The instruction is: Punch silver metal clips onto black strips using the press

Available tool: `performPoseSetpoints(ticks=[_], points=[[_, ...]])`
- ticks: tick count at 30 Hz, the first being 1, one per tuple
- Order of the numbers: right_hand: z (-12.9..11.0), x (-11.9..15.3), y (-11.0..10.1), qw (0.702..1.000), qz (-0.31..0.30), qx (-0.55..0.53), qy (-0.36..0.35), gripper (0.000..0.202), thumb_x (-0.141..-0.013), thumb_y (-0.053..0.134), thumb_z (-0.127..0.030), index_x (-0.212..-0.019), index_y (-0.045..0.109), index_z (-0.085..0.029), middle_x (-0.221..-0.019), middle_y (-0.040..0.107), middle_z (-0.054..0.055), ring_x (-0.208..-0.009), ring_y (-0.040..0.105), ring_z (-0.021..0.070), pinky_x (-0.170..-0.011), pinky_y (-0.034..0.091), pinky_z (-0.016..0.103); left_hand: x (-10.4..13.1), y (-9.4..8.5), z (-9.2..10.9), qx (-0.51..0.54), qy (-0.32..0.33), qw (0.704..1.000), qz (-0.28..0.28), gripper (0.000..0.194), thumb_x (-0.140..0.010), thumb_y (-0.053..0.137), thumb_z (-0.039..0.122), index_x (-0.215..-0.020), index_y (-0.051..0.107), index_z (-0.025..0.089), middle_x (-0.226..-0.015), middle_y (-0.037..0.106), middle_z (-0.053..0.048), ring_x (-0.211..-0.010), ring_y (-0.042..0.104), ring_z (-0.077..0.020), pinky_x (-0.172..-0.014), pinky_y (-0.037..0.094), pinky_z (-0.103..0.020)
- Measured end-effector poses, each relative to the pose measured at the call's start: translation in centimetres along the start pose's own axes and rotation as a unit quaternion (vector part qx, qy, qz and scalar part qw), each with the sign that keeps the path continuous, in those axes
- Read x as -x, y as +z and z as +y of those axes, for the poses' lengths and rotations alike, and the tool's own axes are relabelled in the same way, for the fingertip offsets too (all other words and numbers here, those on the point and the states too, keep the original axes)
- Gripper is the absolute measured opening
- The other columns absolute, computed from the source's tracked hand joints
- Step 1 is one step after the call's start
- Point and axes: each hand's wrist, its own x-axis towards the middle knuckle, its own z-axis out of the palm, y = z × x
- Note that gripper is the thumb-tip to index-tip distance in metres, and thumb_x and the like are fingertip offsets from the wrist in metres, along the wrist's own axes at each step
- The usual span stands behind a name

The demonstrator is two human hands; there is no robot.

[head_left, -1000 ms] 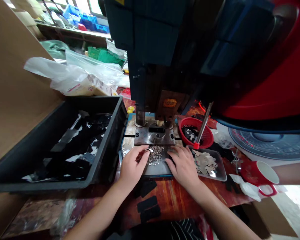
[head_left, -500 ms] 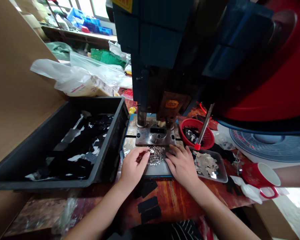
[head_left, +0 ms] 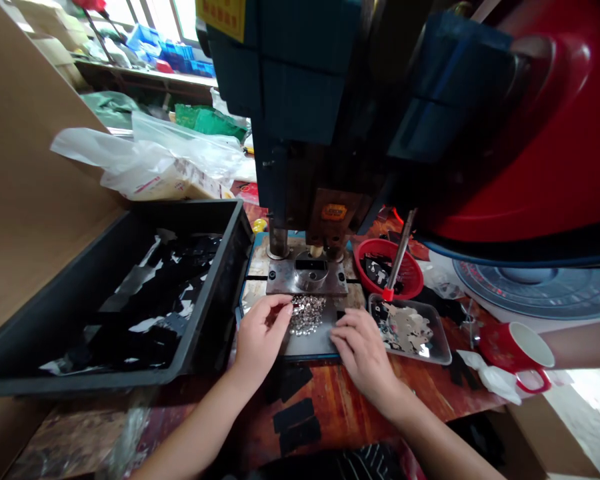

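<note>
Small metal pieces (head_left: 308, 318) are glinting silver. The punch press (head_left: 300, 93) is showing dark blue, its label (head_left: 224, 17) yellow with red marks. The mug (head_left: 491, 345) is pairing red outside with white inside. The basket (head_left: 416, 277) is showing red, the tabletop (head_left: 347, 393) streaky reddish brown, the tote (head_left: 105, 383) blackish grey.

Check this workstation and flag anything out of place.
Loose black pieces lie on the red tabletop in front of the press, outside the black bin of similar dark scraps, so they look stray. Small silver pieces sit heaped on the metal plate, probably not spilled.
</note>
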Motion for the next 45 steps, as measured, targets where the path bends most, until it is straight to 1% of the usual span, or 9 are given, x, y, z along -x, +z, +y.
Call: performPoseSetpoints(ticks=[6,9,12,16,23,27,30,36,45], points=[[1.1,-8.3,1.2,0.986,0.131,-0.034,0.098,0.008,-0.083,0.060,-0.025,-0.078,0.066,-0.022,-0.089,0.061,0.005,-0.092,0.054,0.0219,-0.086,0.045,0.042,-1.5,0.1,1.1,0.037,-0.035,0.999,0.012,0.017,-0.080,0.061,0.032,-0.092,0.066,0.021,-0.090,0.068,-0.003,-0.083,0.064,-0.0181,-0.077,0.050,-0.030],[2.1,-11.7,2.4,0.984,0.141,-0.032,0.107,0.008,-0.082,0.062,-0.024,-0.078,0.069,-0.021,-0.091,0.062,0.006,-0.093,0.054,0.0217,-0.087,0.044,0.039,-2.2,0.3,1.2,0.059,-0.042,0.997,0.014,0.019,-0.079,0.062,0.032,-0.092,0.066,0.020,-0.088,0.069,-0.004,-0.081,0.064,-0.0184,-0.076,0.050,-0.030],[2.5,-13.4,3.1,0.987,0.127,0.000,0.100,0.011,-0.082,0.061,-0.025,-0.080,0.071,-0.021,-0.089,0.063,0.006,-0.094,0.053,0.0226,-0.086,0.043,0.038,-2.5,0.2,1.1,0.062,-0.049,0.997,0.017,0.020,-0.079,0.062,0.033,-0.092,0.066,0.019,-0.088,0.069,-0.005,-0.080,0.064,-0.0188,-0.075,0.050,-0.030],[2.2,-13.5,2.7,0.995,0.073,0.050,0.047,0.016,-0.086,0.057,-0.027,-0.081,0.071,-0.022,-0.088,0.066,0.005,-0.095,0.053,0.0231,-0.091,0.039,0.042,-3.0,0.0,0.8,0.061,-0.049,0.997,0.015,0.025,-0.080,0.060,0.035,-0.098,0.067,0.019,-0.088,0.069,-0.005,-0.080,0.065,-0.0188,-0.074,0.051,-0.031],[1.7,-12.4,1.0,0.996,0.013,0.084,-0.025,0.023,-0.089,0.053,-0.035,-0.104,0.068,-0.028,-0.109,0.065,0.004,-0.111,0.049,0.0250,-0.105,0.027,0.051,-5.1,0.5,1.5,0.028,-0.015,0.999,0.032,0.021,-0.081,0.059,0.032,-0.096,0.068,0.019,-0.091,0.071,-0.005,-0.080,0.066,-0.0192,-0.075,0.051,-0.032],[2.3,-12.1,1.3,0.999,0.020,0.030,-0.010,0.025,-0.089,0.052,-0.037,-0.106,0.067,-0.027,-0.110,0.065,0.006,-0.113,0.050,0.0254,-0.102,0.034,0.050,-6.3,1.2,2.2,-0.027,0.021,0.999,0.033,0.020,-0.083,0.055,0.030,-0.096,0.068,0.019,-0.090,0.072,-0.005,-0.081,0.066,-0.0189,-0.075,0.051,-0.032],[3.0,-11.8,1.8,0.998,0.060,-0.031,0.010,0.028,-0.092,0.048,-0.035,-0.110,0.065,-0.022,-0.111,0.065,0.008,-0.112,0.052,0.0234,-0.096,0.043,0.044,-7.1,1.8,2.4,-0.076,0.047,0.995,0.036,0.020,-0.085,0.053,0.029,-0.095,0.068,0.020,-0.089,0.072,-0.004,-0.083,0.066,-0.0189,-0.077,0.050,-0.033],[3.3,-11.1,1.7,0.998,0.059,-0.003,-0.009,0.026,-0.090,0.051,-0.031,-0.112,0.064,-0.026,-0.116,0.064,0.005,-0.117,0.049,0.0248,-0.103,0.035,0.051,-8.0,2.8,2.4,-0.124,0.076,0.988,0.043,0.015,-0.082,0.056,0.024,-0.083,0.070,0.019,-0.084,0.070,-0.004,-0.085,0.062,-0.0218,-0.083,0.045,-0.038],[2.9,-11.4,1.4,0.998,0.025,0.050,-0.010,0.028,-0.090,0.052,-0.036,-0.114,0.064,-0.029,-0.115,0.064,0.005,-0.117,0.048,0.0258,-0.103,0.033,0.052,-8.3,2.5,1.5,-0.164,0.076,0.982,0.052,0.014,-0.079,0.059,0.027,-0.085,0.071,0.022,-0.087,0.069,-0.004,-0.089,0.061,-0.0227,-0.086,0.043,-0.041]])
